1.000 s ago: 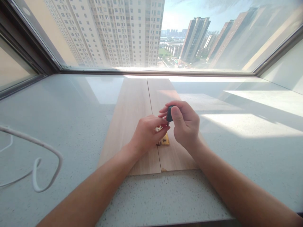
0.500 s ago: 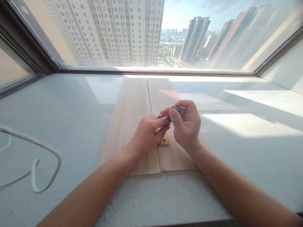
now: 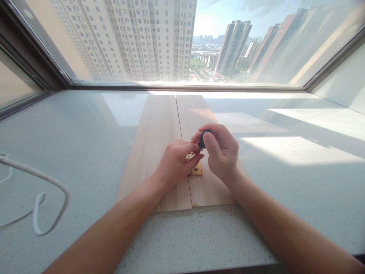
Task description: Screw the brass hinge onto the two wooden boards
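Two light wooden boards (image 3: 159,125) lie side by side on a speckled white sill. A small brass hinge (image 3: 196,169) sits across their seam near the front end. My right hand (image 3: 221,152) is closed around the black handle of a small screwdriver (image 3: 203,137), held upright over the hinge. My left hand (image 3: 176,161) rests on the left board with its fingers curled and pinched at the hinge, by the tool's tip; what the fingertips hold is hidden.
A white cable (image 3: 37,194) loops over the sill at the left. A large window (image 3: 182,42) closes off the back, its frame running along the far and left edges. The sill's front edge lies just below my forearms.
My right hand has twisted the black handle back and forth between its fingers. Both hands stay over the hinge; the view has shifted slightly.
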The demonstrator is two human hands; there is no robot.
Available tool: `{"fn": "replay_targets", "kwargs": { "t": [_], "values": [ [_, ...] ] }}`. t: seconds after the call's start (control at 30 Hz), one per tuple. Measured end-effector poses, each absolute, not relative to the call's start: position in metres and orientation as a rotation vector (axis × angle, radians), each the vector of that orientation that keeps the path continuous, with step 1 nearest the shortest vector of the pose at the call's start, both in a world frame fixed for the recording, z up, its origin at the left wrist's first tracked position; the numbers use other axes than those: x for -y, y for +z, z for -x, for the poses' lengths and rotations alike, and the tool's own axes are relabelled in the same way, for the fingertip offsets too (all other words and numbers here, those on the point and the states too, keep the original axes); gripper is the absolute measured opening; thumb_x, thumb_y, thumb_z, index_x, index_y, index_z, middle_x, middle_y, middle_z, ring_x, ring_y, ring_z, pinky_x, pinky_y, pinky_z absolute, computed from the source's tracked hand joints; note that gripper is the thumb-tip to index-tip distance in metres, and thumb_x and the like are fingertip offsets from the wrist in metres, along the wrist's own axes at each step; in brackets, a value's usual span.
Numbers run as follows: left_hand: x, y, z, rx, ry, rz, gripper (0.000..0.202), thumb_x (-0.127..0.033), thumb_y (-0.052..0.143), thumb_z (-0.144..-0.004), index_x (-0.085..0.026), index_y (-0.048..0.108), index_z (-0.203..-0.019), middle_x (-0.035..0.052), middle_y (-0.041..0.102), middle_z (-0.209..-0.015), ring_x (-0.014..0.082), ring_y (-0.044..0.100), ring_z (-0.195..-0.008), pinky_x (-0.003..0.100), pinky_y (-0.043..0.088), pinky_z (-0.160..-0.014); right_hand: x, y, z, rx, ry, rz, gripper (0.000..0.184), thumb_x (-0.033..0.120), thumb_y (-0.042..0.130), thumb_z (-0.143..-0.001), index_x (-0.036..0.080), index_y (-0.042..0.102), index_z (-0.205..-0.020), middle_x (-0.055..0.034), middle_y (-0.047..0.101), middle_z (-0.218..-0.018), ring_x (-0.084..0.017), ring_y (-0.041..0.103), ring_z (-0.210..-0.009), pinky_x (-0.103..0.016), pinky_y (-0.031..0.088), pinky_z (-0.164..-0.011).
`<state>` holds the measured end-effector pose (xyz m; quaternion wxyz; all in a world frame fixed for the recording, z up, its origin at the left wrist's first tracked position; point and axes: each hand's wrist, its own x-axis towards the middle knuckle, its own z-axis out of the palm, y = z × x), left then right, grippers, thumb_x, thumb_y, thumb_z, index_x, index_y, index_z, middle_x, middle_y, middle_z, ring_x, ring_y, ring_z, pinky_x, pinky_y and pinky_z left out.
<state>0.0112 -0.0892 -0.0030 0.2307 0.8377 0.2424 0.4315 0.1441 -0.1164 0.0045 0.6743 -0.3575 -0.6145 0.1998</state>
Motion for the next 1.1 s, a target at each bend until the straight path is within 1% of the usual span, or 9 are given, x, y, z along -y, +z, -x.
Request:
{"fn": "replay_targets", "kwargs": {
  "t": [0.23, 0.37, 0.43, 0.57, 0.67, 0.73, 0.93, 1.0, 1.1],
  "values": [
    [0.089, -0.003, -0.013, -0.641, 1.125, -2.276, 0.017, -0.011, 0.054, -0.085, -0.014, 0.062, -0.070, 0.0028, 0.065, -0.072, 0.0144, 0.060, -0.071, 0.026, 0.046, -0.067, 0.115, 0.007, -0.143, 1.352, 0.413, 0.856, 0.014, 0.033, 0.065, -0.086, 0.022, 0.057, -0.091, 0.0009, 0.061, -0.079, -0.015, 0.061, -0.074, -0.032, 0.051, -0.067],
    [0.089, -0.003, -0.013, -0.680, 1.125, -2.284, 0.018, -0.012, 0.054, -0.085, -0.014, 0.061, -0.069, 0.0026, 0.065, -0.071, 0.0128, 0.058, -0.066, 0.025, 0.045, -0.064, 0.117, 0.013, -0.142, 1.381, 0.500, 0.813, 0.016, 0.029, 0.053, -0.093, 0.022, 0.062, -0.104, -0.0009, 0.067, -0.087, -0.016, 0.065, -0.079, -0.032, 0.053, -0.069],
    [0.089, -0.003, -0.012, -0.683, 1.129, -2.291, 0.015, -0.010, 0.054, -0.083, -0.014, 0.062, -0.072, 0.0031, 0.066, -0.074, 0.0130, 0.058, -0.068, 0.025, 0.045, -0.064, 0.118, 0.015, -0.142, 1.398, 0.501, 0.827, 0.018, 0.026, 0.050, -0.094, 0.021, 0.065, -0.102, -0.0009, 0.068, -0.086, -0.015, 0.065, -0.080, -0.030, 0.054, -0.067],
    [0.090, -0.003, -0.012, -0.696, 1.161, -2.308, 0.012, -0.010, 0.055, -0.082, -0.014, 0.064, -0.075, 0.0038, 0.067, -0.076, 0.0154, 0.059, -0.074, 0.027, 0.046, -0.069, 0.118, 0.015, -0.144, 1.393, 0.460, 0.865, 0.011, 0.028, 0.059, -0.090, 0.021, 0.066, -0.096, -0.0002, 0.067, -0.081, -0.016, 0.064, -0.077, -0.032, 0.054, -0.067],
    [0.090, -0.003, -0.012, -0.732, 1.221, -2.313, 0.011, -0.015, 0.058, -0.083, -0.015, 0.064, -0.073, 0.0025, 0.066, -0.071, 0.0154, 0.058, -0.070, 0.028, 0.045, -0.067, 0.116, 0.013, -0.146, 1.393, 0.455, 0.876, 0.012, 0.030, 0.063, -0.088, 0.021, 0.066, -0.096, -0.0008, 0.067, -0.082, -0.016, 0.064, -0.077, -0.034, 0.054, -0.068],
    [0.090, -0.002, -0.012, -0.724, 1.226, -2.318, 0.012, -0.014, 0.057, -0.083, -0.015, 0.063, -0.073, 0.0026, 0.066, -0.072, 0.0151, 0.058, -0.069, 0.027, 0.045, -0.066, 0.114, 0.012, -0.146, 1.390, 0.453, 0.873, 0.013, 0.031, 0.065, -0.086, 0.022, 0.065, -0.095, -0.0005, 0.066, -0.082, -0.016, 0.064, -0.077, -0.035, 0.054, -0.069],
    [0.091, 0.000, -0.014, -0.660, 1.144, -2.351, 0.023, -0.013, 0.049, -0.086, -0.015, 0.059, -0.066, 0.0038, 0.061, -0.067, 0.0169, 0.060, -0.071, 0.030, 0.049, -0.071, 0.111, 0.016, -0.145, 1.354, 0.394, 0.861, 0.019, 0.023, 0.073, -0.077, 0.022, 0.057, -0.085, 0.0029, 0.061, -0.079, -0.015, 0.062, -0.074, -0.032, 0.052, -0.067],
    [0.092, 0.000, -0.015, -0.654, 1.123, -2.370, 0.023, -0.013, 0.047, -0.086, -0.015, 0.059, -0.067, 0.0046, 0.061, -0.067, 0.0185, 0.061, -0.074, 0.032, 0.050, -0.071, 0.113, 0.019, -0.145, 1.379, 0.410, 0.849, 0.017, 0.023, 0.071, -0.078, 0.022, 0.058, -0.090, 0.0016, 0.064, -0.084, -0.016, 0.063, -0.079, -0.033, 0.052, -0.071],
    [0.092, 0.000, -0.015, -0.663, 1.125, -2.398, 0.022, -0.013, 0.047, -0.086, -0.015, 0.061, -0.070, 0.0055, 0.063, -0.071, 0.0182, 0.060, -0.072, 0.031, 0.049, -0.068, 0.117, 0.020, -0.144, 1.449, 0.471, 0.845, 0.014, 0.025, 0.056, -0.090, 0.023, 0.063, -0.103, -0.0012, 0.068, -0.093, -0.017, 0.065, -0.084, -0.034, 0.053, -0.073]
  ]
}}
